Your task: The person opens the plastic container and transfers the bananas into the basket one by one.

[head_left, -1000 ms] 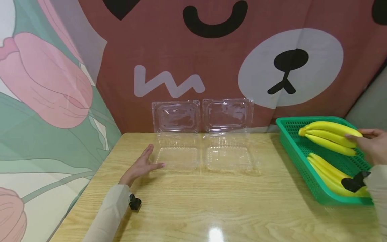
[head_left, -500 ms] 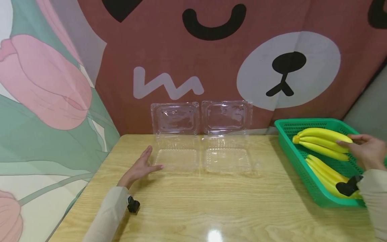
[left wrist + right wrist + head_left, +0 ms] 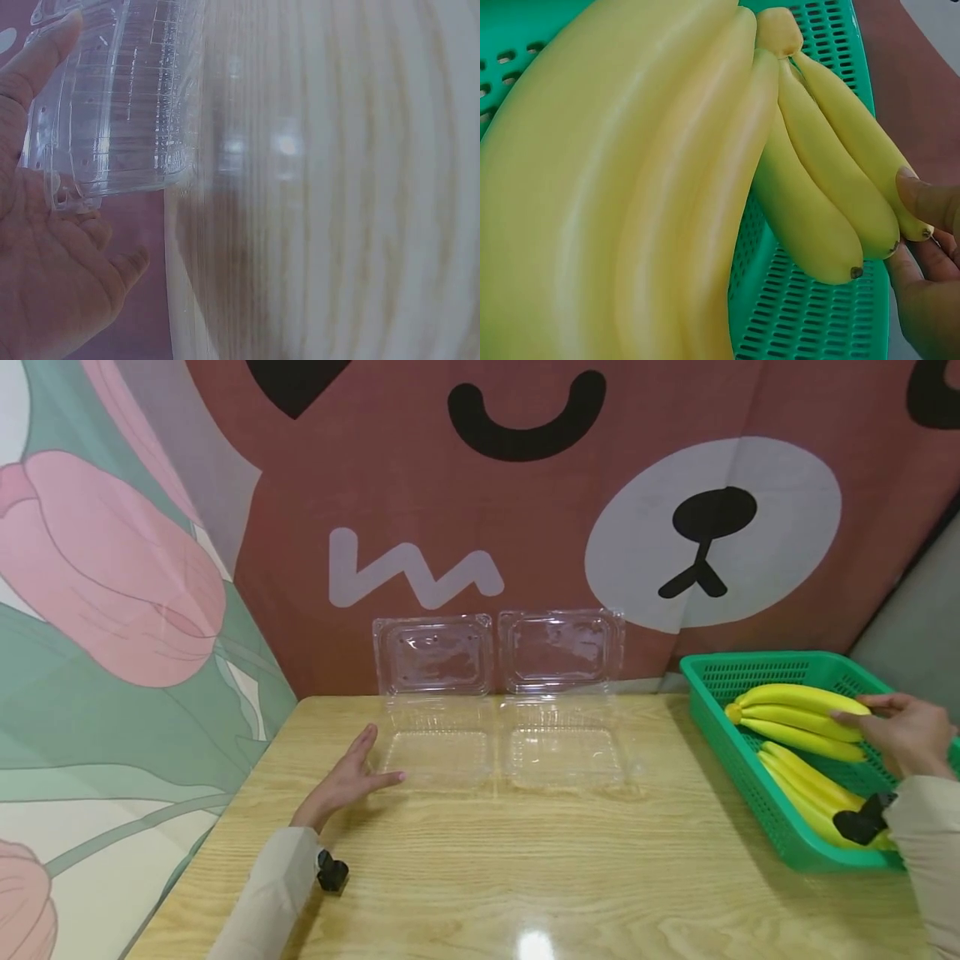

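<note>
Resting flat on table (image 3: pixel 480 877), left hand (image 3: pixel 347 781) spread, fingertips touching left clear box (image 3: pixel 438 747). Right clear box (image 3: pixel 564 745) just beside. Upper banana bunch (image 3: pixel 798 720) in green basket (image 3: pixel 738 768), long axis left-right, tip pinched by right hand (image 3: pixel 903 735).

Lower bananas (image 3: pixel 806 793) were partly hidden by R sleeve (image 3: pixel 918 827); basket (image 3: pixel 720 727) was cut off at R edge.
</note>
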Demonstrator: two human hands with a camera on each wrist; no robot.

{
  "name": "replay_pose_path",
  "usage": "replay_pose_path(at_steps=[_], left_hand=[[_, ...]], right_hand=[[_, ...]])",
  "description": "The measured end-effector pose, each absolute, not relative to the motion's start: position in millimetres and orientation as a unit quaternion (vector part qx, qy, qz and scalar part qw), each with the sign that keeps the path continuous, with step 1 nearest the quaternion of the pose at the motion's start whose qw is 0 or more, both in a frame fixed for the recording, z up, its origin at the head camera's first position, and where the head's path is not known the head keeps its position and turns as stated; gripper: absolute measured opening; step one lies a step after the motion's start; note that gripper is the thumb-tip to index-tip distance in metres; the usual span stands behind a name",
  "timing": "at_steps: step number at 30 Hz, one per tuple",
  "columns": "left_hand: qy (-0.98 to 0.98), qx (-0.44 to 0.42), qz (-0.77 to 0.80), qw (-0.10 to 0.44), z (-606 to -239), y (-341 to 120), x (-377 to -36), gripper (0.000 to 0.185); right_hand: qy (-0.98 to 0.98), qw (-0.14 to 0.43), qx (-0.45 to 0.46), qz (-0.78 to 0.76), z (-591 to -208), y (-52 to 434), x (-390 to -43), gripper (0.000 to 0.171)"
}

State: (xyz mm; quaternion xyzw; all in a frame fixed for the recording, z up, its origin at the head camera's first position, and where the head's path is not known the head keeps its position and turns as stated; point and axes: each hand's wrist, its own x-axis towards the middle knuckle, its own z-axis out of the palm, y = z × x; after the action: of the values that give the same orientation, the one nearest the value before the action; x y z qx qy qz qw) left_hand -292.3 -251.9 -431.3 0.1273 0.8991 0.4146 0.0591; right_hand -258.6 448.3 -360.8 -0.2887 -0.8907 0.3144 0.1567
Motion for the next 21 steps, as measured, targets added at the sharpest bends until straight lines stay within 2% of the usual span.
replay_pose_path(at_steps=[9,16,21], left_hand=[[0.901,0.134,0.409,0.057,-427.5,-249.6,-296.9,0.111],[0.901,0.13,0.409,0.058,-423.6,-249.3,-298.9,0.111],[0.898,0.136,0.415,0.056,-422.1,-250.7,-299.3,0.111]], right_hand=[[-0.899,0.118,-0.264,0.328,-358.8,451.4,-256.2,0.061],[-0.903,0.114,-0.251,0.33,-357.3,453.8,-256.0,0.058],[-0.905,0.096,-0.252,0.329,-356.0,454.8,-256.4,0.063]])
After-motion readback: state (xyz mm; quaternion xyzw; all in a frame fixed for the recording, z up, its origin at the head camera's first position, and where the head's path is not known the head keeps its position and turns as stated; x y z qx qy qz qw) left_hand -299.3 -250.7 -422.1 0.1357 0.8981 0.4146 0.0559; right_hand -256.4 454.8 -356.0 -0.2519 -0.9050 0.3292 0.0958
